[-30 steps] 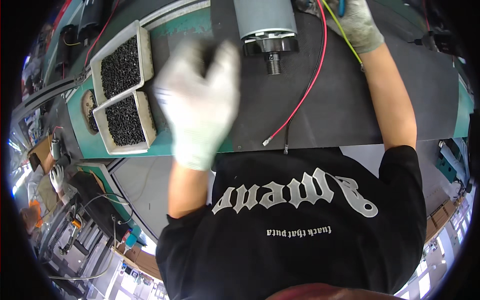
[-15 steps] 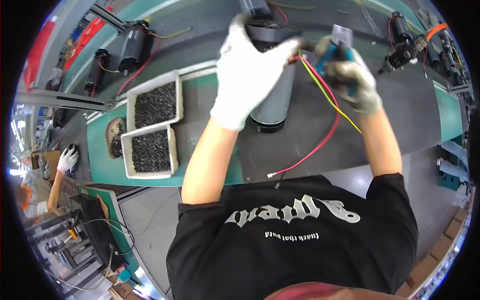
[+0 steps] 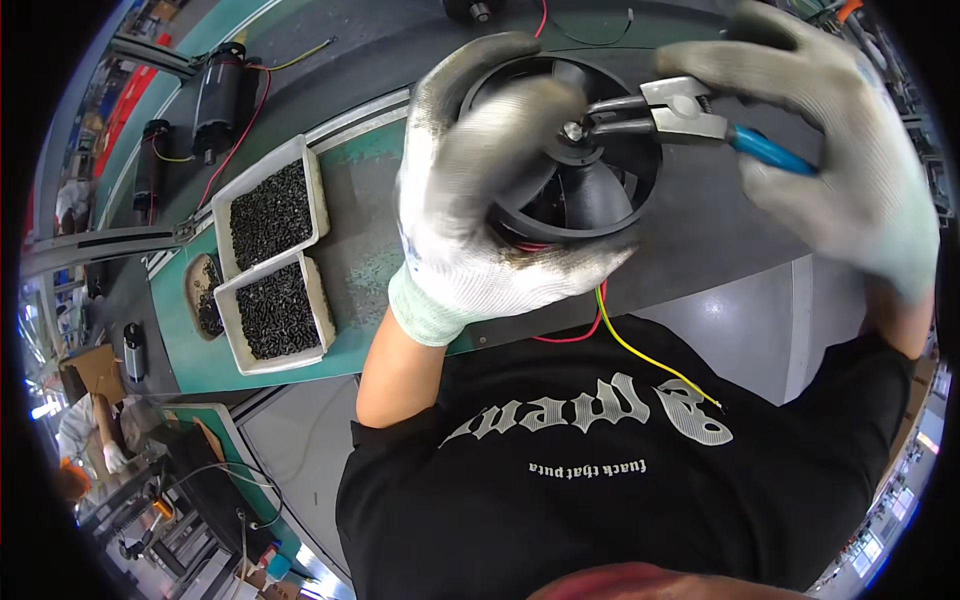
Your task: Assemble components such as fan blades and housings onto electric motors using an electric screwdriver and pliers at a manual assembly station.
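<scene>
My left hand point(image 3: 480, 210), in a grey-palmed white glove, grips a round black motor point(image 3: 590, 195) held up close, its open end and central shaft facing me. My right hand point(image 3: 840, 150), also gloved, holds blue-handled pliers point(image 3: 690, 115) whose metal jaws close on the small shaft at the motor's middle. Red and yellow wires point(image 3: 620, 340) hang from under the motor toward my black shirt.
Two white trays of small black screws point(image 3: 270, 265) sit on the green bench edge at left, with a brown dish beside them. More black motors with red and yellow wires point(image 3: 215, 100) lie on the dark belt behind. Another person's gloved hand shows at lower left.
The motor has been lifted and turned so its open end faces me. My left hand moved from its top to its side. The pliers came onto the shaft.
</scene>
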`<state>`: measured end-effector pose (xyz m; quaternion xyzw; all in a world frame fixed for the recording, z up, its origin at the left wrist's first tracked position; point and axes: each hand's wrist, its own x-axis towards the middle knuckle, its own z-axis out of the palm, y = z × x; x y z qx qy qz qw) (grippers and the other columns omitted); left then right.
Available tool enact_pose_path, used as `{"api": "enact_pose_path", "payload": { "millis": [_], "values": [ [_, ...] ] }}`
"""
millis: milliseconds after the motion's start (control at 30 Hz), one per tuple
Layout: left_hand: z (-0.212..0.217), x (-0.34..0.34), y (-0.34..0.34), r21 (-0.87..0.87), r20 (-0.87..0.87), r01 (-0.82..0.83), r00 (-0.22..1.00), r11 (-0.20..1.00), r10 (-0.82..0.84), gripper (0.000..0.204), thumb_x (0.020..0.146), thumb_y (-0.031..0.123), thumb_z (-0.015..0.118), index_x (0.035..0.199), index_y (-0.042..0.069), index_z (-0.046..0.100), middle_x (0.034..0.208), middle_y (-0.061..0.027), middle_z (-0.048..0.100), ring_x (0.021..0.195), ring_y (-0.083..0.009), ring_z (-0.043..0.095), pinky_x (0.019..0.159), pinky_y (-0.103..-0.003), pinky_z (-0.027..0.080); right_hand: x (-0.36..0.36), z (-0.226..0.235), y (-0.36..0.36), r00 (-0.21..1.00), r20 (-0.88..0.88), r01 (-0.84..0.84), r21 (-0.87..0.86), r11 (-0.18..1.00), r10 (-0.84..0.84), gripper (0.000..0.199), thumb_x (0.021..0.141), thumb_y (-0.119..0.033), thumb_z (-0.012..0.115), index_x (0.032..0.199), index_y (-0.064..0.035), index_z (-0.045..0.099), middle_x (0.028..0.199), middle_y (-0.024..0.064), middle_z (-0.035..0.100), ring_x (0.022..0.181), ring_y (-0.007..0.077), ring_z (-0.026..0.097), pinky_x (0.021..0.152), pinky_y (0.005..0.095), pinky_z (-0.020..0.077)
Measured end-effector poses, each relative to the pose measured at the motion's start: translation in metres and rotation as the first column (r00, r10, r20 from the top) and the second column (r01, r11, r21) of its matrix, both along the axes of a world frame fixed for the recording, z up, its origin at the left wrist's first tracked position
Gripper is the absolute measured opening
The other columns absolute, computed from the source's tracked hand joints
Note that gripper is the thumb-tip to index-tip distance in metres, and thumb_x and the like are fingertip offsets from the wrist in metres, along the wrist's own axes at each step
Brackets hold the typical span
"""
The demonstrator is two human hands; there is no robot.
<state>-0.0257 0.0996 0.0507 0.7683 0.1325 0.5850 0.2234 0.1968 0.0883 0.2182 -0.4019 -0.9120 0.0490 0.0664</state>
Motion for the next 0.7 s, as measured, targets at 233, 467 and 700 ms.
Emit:
{"api": "enact_pose_path", "payload": {
  "millis": [233, 467, 700],
  "values": [
    [0.003, -0.010, -0.020, 0.061, -0.011, -0.117, 0.993, 0.991, 0.118, 0.083, 0.051, 0.027, 0.094, 0.117, 0.000, 0.052, 0.126, -0.0322, 0.051, 0.112, -0.0378, 0.059, 0.096, -0.046, 0.049, -0.009, -0.011, 0.002, 0.974, 0.072, -0.223, 0.143, 0.964, 0.215, 0.048, 0.066, -0.012, 0.069, 0.112, 0.0015, 0.068, 0.082, 0.0141, 0.064, 0.076, 0.0258, 0.062, 0.062, 0.0354, 0.0521],
    [0.009, -0.029, -0.016, 0.087, 0.024, -0.064, 0.998, 0.994, 0.062, 0.074, 0.043, 0.037, 0.095, 0.097, 0.002, 0.061, 0.119, -0.0328, 0.056, 0.108, -0.0383, 0.059, 0.088, -0.043, 0.051, 0.072, -0.204, 0.044, 0.883, -0.356, 0.431, 0.360, 0.827, -0.305, 0.049, 0.082, -0.015, 0.065, 0.130, -0.0086, 0.058, 0.124, 0.0186, 0.058, 0.111, 0.0307, 0.059, 0.095, 0.0396, 0.0464],
    [0.000, -0.018, -0.009, -0.189, 0.155, -0.030, 0.986, 0.982, 0.060, 0.088, 0.041, 0.040, 0.096, 0.109, -0.003, 0.060, 0.119, -0.0281, 0.058, 0.103, -0.0324, 0.061, 0.085, -0.037, 0.052, 0.000, -0.228, -0.037, 0.793, -0.464, 0.291, -0.279, 0.915, -0.394, 0.094, 0.066, -0.046, 0.081, 0.140, -0.0039, 0.041, 0.141, 0.0258, 0.042, 0.131, 0.0425, 0.041, 0.110, 0.0469, 0.0346]
  ]
}}
